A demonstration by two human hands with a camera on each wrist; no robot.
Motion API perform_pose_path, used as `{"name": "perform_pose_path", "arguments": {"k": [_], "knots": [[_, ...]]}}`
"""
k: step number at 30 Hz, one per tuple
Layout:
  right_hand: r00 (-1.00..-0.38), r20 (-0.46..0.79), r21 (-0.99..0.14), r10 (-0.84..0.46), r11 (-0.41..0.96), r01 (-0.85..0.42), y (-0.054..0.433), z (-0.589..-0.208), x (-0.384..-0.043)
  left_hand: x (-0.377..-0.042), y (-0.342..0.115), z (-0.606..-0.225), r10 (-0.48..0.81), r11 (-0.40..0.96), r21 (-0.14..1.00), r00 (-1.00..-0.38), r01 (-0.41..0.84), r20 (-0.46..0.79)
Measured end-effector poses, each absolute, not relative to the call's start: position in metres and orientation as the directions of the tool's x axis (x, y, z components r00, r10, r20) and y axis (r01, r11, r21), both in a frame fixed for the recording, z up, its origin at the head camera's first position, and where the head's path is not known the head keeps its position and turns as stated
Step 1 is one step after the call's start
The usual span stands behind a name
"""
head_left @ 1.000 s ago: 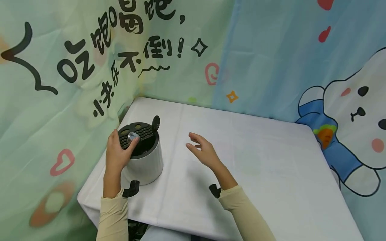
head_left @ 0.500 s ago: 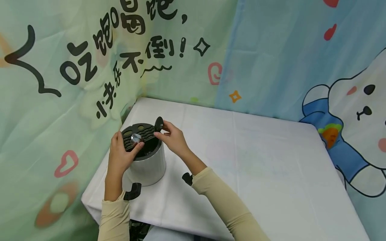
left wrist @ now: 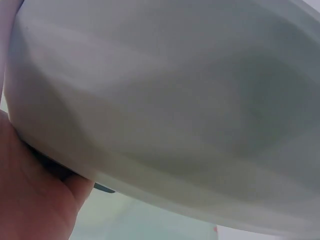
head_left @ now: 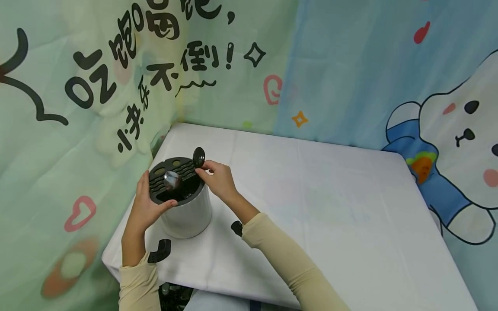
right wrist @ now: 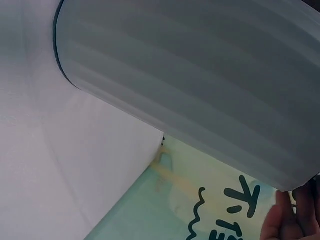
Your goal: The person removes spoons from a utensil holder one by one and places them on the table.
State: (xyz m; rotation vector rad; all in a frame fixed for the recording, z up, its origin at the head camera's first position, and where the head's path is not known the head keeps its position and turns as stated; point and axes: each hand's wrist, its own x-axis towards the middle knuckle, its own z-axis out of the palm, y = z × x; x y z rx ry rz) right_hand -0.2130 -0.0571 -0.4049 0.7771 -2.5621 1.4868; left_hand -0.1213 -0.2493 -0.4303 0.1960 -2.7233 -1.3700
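Observation:
A white cylindrical utensil holder with a dark slotted, holed top stands at the table's left. My left hand holds its near-left rim, thumb lying on the front edge and fingers along the left side. A shiny metal spoon rises from the top, close to that hand. At the right of the rim, my right hand pinches a black spoon just below its bowl. The holder's wall fills much of both wrist views, and the spoon handles are hidden inside the holder.
A white cloth covers the table, reaching far to the right of the holder. A printed fabric backdrop hangs along the left and back, close to the holder's left side.
My right hand has come left from over the table to the black spoon and pinches it. My left thumb has shifted from beside the metal spoon to the holder's front rim.

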Motion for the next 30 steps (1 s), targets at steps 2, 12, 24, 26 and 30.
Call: {"name": "perform_pose_path", "arguments": {"k": [2, 12, 24, 26, 30], "knots": [[-0.871, 0.34, -0.8, -0.355, 0.378, -0.466, -0.056, -0.401, -0.214, -0.122, -0.249, -0.429, -0.155, 0.585, 0.807, -0.988, -0.082, 0.012], [-0.904, 0.388, -0.917, -0.179, 0.03, -0.399, -0.03, -0.352, -0.227, -0.12, -0.246, -0.424, -0.16, 0.585, 0.802, -0.987, -0.121, -0.033], [-0.919, 0.394, -0.915, 0.011, -0.097, -0.393, 0.042, -0.344, -0.244, -0.117, -0.246, -0.425, -0.172, 0.574, 0.81, -0.985, -0.116, -0.019], [-0.929, 0.369, -0.925, 0.033, -0.086, -0.371, 0.055, -0.348, -0.242, -0.116, -0.246, -0.424, -0.173, 0.575, 0.809, -0.985, -0.119, -0.022], [-0.945, 0.322, -0.944, 0.06, -0.049, -0.325, 0.078, -0.357, -0.237, -0.115, -0.243, -0.422, -0.174, 0.574, 0.809, -0.984, -0.127, -0.031]]}}
